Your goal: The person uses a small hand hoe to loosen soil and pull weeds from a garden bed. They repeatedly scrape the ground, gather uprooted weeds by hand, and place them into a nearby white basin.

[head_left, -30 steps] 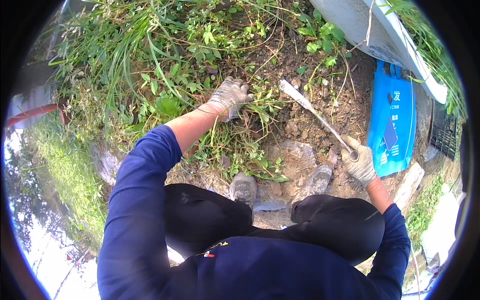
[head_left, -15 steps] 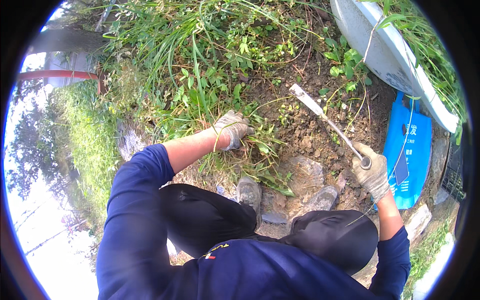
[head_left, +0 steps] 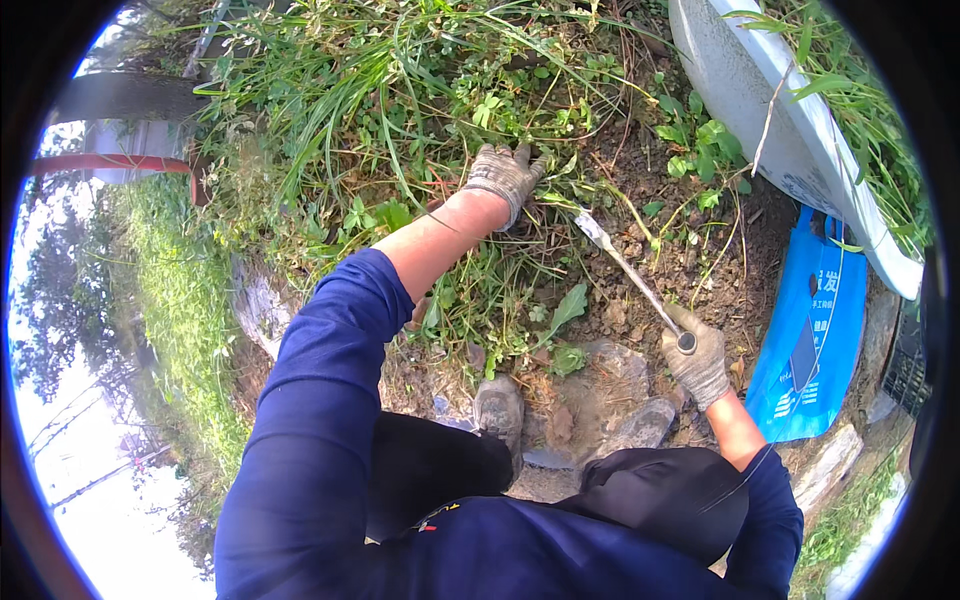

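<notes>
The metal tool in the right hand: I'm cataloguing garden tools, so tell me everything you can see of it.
The tool is a long, thin rod of dull grey metal with a flat, narrow blade at its far end. It slants up and to the left from the gloved right hand, which is closed on its round butt end. The blade tip sits low among weeds and bare soil; whether it touches them is unclear.

I see my left arm stretched far forward, its blue sleeve pushed up to the elbow and the forearm bare. My left hand (head_left: 503, 175), in a grey work glove, is spread palm down with the fingers curled. My right arm stays bent close to my body, and my gloved right hand (head_left: 697, 362) is closed in a tight fist, knuckles outward.
</notes>
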`<state>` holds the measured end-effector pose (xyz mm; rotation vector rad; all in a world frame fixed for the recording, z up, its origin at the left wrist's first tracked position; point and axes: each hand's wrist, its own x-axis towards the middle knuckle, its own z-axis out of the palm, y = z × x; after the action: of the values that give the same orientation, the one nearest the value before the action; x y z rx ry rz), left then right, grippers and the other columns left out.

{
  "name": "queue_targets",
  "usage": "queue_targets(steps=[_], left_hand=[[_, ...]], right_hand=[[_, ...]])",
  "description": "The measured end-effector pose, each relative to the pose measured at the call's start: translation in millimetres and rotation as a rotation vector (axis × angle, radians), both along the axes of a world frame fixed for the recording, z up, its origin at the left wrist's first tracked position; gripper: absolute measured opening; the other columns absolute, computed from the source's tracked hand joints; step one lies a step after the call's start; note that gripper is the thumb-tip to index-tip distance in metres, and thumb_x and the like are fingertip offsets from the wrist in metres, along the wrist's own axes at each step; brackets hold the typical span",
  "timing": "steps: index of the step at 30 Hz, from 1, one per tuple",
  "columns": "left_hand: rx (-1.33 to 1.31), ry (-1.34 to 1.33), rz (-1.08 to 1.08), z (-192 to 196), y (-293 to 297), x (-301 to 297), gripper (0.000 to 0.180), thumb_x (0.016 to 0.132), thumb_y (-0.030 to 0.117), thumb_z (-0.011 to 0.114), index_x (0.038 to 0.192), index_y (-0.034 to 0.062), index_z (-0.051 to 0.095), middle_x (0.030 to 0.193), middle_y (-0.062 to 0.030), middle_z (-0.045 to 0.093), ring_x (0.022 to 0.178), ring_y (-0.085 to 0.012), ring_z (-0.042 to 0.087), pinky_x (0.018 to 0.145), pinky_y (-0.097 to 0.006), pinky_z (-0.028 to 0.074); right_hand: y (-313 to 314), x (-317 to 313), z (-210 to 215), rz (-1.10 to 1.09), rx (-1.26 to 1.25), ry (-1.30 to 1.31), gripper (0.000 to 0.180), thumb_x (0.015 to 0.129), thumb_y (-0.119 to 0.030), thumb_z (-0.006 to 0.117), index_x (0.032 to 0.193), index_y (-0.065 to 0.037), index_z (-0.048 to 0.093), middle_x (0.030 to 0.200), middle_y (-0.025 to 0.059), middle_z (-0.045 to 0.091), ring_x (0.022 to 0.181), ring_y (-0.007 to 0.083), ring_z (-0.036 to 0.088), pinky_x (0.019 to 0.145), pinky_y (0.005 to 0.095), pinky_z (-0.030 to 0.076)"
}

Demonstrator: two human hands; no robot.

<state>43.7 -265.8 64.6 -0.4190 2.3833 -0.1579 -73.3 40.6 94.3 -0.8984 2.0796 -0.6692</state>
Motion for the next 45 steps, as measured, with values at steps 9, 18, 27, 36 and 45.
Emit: queue_targets(steps=[9, 18, 27, 36, 45], left_hand=[[-0.06, -0.039, 0.057, 2.8, -3.9, -20.4, 0.061, 0.073, 0.009, 0.067, 0.13, 0.0087, 0.046, 0.12, -0.0178, 0.055, 0.11, -0.0313, 0.057, 0.087, -0.043, 0.045], [-0.04, 0.02, 0.284, -1.7, -24.6, -18.2, 0.075, 0.075, 0.021, 0.068, 0.141, 0.0114, 0.034, 0.129, -0.0192, 0.048, 0.114, -0.0326, 0.054, 0.093, -0.044, 0.042], [0.031, 0.003, 0.273, -1.0, -31.7, -10.4, 0.064, 0.08, 0.013, 0.057, 0.14, 0.0072, 0.035, 0.134, -0.0215, 0.046, 0.118, -0.0324, 0.052, 0.097, -0.045, 0.039], [0.054, 0.031, 0.308, -2.9, -32.1, -25.0, 0.048, 0.079, 0.01, 0.061, 0.125, 0.0051, 0.048, 0.121, -0.0179, 0.055, 0.111, -0.0315, 0.057, 0.091, -0.047, 0.043], [0.122, 0.33, 0.455, -14.9, -47.1, 9.2, 0.037, 0.084, 0.018, 0.055, 0.121, 0.0119, 0.054, 0.097, -0.0138, 0.066, 0.096, -0.0289, 0.063, 0.085, -0.042, 0.046]], right_hand=[[-27.6, -3.3, -32.8, 0.254, -0.139, 0.242, 0.032, 0.079, -0.019, 0.057, 0.11, -0.014, 0.065, 0.078, 0.0164, 0.067, 0.067, 0.0294, 0.065, 0.061, 0.0372, 0.052], [-119.2, 6.0, -30.0, -0.066, -0.443, 0.045, 0.038, 0.078, -0.017, 0.056, 0.113, -0.006, 0.064, 0.082, 0.0174, 0.068, 0.069, 0.027, 0.066, 0.067, 0.0334, 0.052], [-54.2, -26.4, 18.8, 0.115, 0.14, 0.132, 0.037, 0.077, -0.012, 0.059, 0.113, -0.007, 0.065, 0.078, 0.0142, 0.067, 0.067, 0.0217, 0.067, 0.062, 0.0325, 0.052], [-108.3, -1.8, -34.6, 0.177, -0.077, 0.147, 0.037, 0.077, -0.022, 0.059, 0.112, -0.013, 0.066, 0.073, 0.015, 0.066, 0.06, 0.0288, 0.063, 0.058, 0.0358, 0.051], [-75.7, -17.6, 25.0, 0.25, -0.125, 0.238, 0.036, 0.078, -0.018, 0.056, 0.112, -0.01, 0.063, 0.074, 0.0141, 0.065, 0.063, 0.0297, 0.064, 0.058, 0.0392, 0.05]])
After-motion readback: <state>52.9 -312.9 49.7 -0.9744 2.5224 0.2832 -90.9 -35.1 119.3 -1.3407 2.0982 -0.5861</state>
